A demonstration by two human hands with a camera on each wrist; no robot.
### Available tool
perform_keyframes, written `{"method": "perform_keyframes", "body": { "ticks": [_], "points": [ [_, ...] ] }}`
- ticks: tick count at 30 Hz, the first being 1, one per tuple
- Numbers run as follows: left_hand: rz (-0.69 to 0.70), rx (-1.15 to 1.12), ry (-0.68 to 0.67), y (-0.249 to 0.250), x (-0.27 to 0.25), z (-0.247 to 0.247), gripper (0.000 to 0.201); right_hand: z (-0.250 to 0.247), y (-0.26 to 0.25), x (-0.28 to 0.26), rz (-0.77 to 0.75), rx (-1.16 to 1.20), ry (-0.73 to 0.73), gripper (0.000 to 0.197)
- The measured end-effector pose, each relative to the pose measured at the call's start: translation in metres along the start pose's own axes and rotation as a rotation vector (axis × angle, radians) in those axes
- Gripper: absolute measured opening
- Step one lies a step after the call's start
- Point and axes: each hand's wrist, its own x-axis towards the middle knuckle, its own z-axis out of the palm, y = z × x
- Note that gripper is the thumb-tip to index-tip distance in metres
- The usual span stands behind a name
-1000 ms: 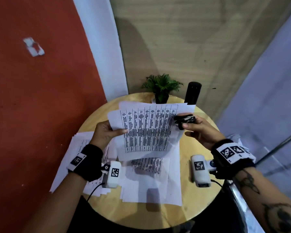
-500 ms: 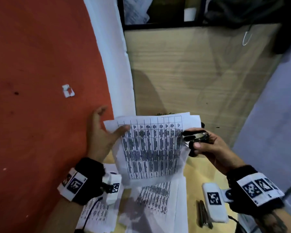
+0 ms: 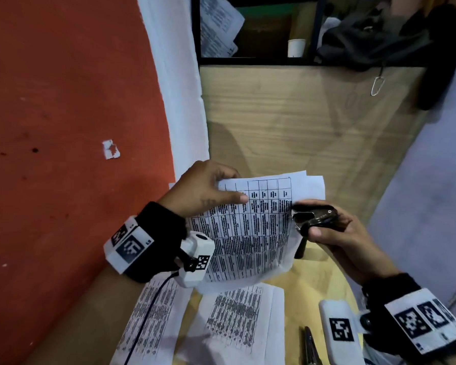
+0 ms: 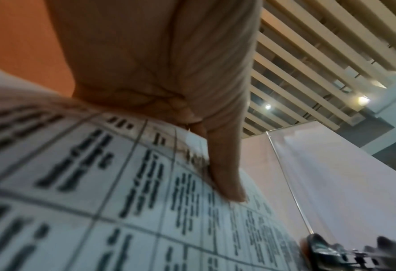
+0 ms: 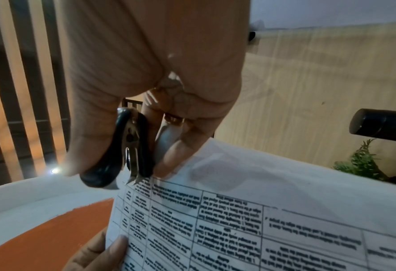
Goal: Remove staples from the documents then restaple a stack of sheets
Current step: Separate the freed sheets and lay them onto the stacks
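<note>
Head view, left hand (image 3: 203, 191) pinching printed sheets (image 3: 250, 230) raised between hands; right hand (image 3: 337, 233) gripping staple remover (image 3: 313, 217) at their edge

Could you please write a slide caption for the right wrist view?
Right hand holds a staple remover at the edge of a printed document.

A white paper cup (image 3: 296, 47) stands on a dark-framed shelf (image 3: 250, 60) beside a black bag (image 3: 371, 40) (metal clip dangling); a small green plant (image 5: 361, 163) sits lower.

Staple itself too small (image 5: 132, 181)
</note>
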Motion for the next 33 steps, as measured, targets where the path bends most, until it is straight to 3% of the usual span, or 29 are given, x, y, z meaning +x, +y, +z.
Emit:
{"method": "perform_keyframes", "body": {
  "ticks": [3, 8, 15, 18, 20, 23, 27, 33],
  "points": [
    [0.010, -0.072, 0.000, 0.001, -0.004, -0.003, 0.036, 0.004, -0.003, -0.001, -0.006, 0.002, 0.002, 0.066],
    [-0.027, -0.166, -0.070, 0.006, -0.012, -0.010, 0.017, 0.008, -0.002, -0.003, -0.006, 0.013, 0.020, 0.067],
    [-0.016, -0.100, 0.014, 0.001, -0.015, -0.009, 0.031, 0.011, 0.000, -0.005, -0.017, 0.029, 0.061, 0.068],
    [-0.016, -0.107, 0.023, 0.002, -0.012, -0.009, 0.031, 0.017, 0.001, -0.004, -0.204, -0.064, 0.255, 0.056],
    [-0.036, -0.107, 0.023, 0.005, -0.009, -0.009, 0.028, 0.024, -0.006, -0.003, -0.438, -0.368, 0.357, 0.044],
    [-0.064, -0.085, -0.002, 0.011, -0.005, -0.010, 0.020, 0.047, -0.011, 0.003, -0.713, -0.848, 0.205, 0.042],
    [-0.047, -0.021, 0.004, 0.019, -0.001, -0.013, 0.020, 0.066, -0.009, 0.018, -0.751, -0.957, 0.102, 0.039],
    [-0.098, -0.133, -0.004, 0.022, 0.001, -0.014, 0.027, 0.066, -0.014, 0.029, -0.796, -0.997, 0.042, 0.035]
  ]
}}
